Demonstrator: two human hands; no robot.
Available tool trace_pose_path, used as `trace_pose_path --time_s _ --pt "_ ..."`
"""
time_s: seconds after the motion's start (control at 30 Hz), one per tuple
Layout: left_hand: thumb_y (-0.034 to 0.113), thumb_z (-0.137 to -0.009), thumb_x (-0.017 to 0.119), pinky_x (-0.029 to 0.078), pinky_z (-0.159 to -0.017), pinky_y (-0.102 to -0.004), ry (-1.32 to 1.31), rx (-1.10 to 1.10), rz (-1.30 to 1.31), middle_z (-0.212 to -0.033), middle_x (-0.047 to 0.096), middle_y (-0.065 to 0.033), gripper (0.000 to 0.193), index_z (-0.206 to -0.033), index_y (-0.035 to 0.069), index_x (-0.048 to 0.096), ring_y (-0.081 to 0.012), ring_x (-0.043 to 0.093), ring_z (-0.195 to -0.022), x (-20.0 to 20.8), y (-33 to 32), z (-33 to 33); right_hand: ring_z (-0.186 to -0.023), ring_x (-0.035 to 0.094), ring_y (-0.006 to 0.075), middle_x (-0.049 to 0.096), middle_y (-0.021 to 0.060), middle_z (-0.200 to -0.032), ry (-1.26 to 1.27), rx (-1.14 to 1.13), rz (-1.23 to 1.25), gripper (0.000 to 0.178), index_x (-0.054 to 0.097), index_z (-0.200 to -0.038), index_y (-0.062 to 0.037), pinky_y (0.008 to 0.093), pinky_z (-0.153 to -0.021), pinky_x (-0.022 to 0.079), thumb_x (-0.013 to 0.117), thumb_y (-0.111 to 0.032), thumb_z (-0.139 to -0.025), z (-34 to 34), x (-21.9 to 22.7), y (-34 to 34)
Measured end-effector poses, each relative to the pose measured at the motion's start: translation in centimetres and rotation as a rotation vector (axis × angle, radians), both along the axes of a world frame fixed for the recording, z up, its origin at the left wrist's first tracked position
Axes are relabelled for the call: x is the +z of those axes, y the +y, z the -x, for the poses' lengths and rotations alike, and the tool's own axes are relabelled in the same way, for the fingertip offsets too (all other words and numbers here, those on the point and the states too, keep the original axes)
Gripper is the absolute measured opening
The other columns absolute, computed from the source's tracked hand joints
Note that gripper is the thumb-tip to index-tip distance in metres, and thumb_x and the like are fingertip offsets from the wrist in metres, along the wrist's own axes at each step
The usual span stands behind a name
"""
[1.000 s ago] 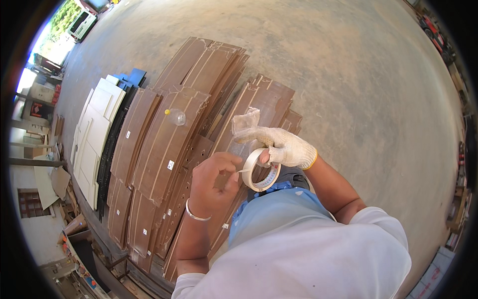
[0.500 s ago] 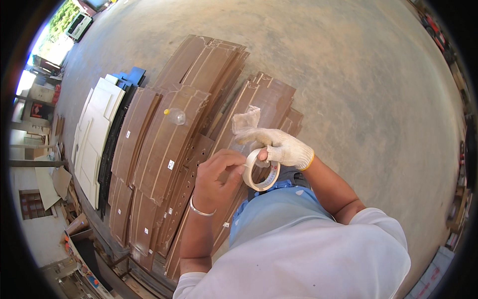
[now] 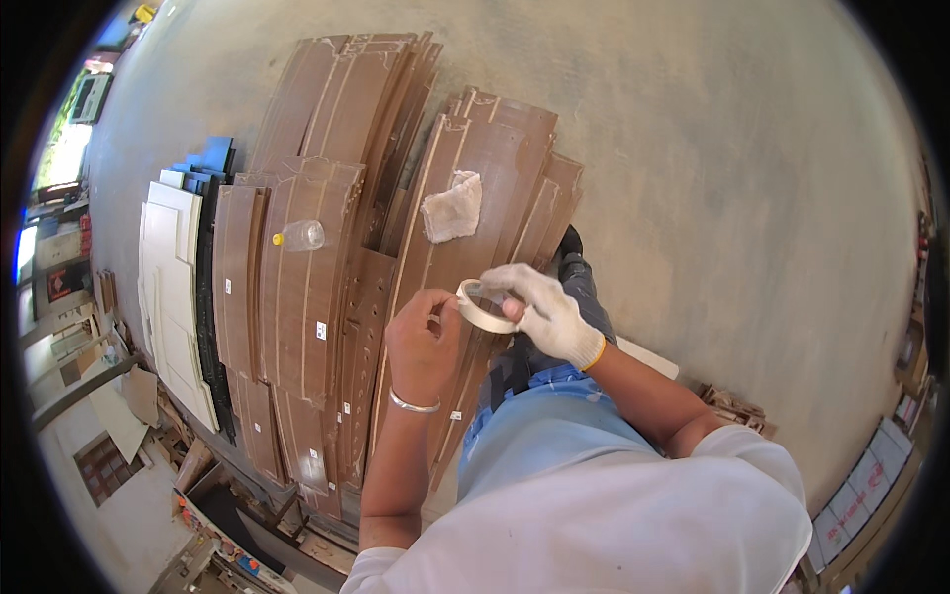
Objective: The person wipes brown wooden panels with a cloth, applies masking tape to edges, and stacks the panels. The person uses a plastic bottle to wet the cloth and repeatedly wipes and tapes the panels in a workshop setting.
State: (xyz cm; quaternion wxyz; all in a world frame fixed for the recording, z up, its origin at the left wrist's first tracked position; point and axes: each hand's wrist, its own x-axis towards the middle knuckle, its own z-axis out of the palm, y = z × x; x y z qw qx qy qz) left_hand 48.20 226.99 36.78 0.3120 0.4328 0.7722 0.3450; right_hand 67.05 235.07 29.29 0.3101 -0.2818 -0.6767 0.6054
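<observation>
A roll of pale masking tape (image 3: 487, 320) is held up in front of my waist. My right hand (image 3: 556, 322), in a white knitted glove with the thumb bare, grips the roll from its right side. My left hand (image 3: 424, 342) is bare, with a silver bangle at the wrist. Its thumb and forefinger pinch together at the roll's left edge; whether a loose tape end lies between them is too small to make out. Beyond my hands, a crumpled whitish cloth (image 3: 453, 208) lies on a stack of brown panels (image 3: 495, 148).
More stacked brown panels (image 3: 315, 267) stand to the left, with a clear plastic bottle (image 3: 307, 236) with a yellow cap lying on top. Further left are white panels (image 3: 170, 257) and blue pieces (image 3: 217, 155). Concrete floor (image 3: 712, 198) stretches to the right.
My view has turned, and I have moved relative to the panels. The tape roll has tilted flatter in my right hand. The left fingers have closed in against its edge.
</observation>
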Motion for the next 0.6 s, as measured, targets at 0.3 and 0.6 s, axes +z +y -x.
trace_pose_path --time_s 0.3,0.6 --pt "0.009 -0.103 0.071 0.052 -0.071 -0.0247 -0.096 -0.009 0.281 -0.090 0.076 -0.0029 0.012 -0.107 0.000 0.077 -0.0062 0.063 -0.076 -8.1 10.6 -2.5 -0.108 0.075 0.0261 0.073 0.0163 -0.127 -0.287 0.107 0.592 0.049 0.061 -0.144 -0.0020 0.0360 -0.096 0.056 0.070 -0.003 -0.096 -2.3 -7.9 8.1" --pt "0.007 -0.102 0.071 0.051 -0.073 -0.0232 -0.184 0.034 0.415 -0.094 0.078 -0.0030 0.011 -0.105 0.000 0.078 -0.0055 0.064 -0.081 -18.0 18.4 -5.1 -0.097 0.074 0.0225 0.077 0.0121 -0.111 -0.501 0.057 0.755 0.023 0.072 -0.118 -0.0028 0.0364 -0.084 0.056 0.068 -0.012 -0.097 -5.4 -17.1 15.2"
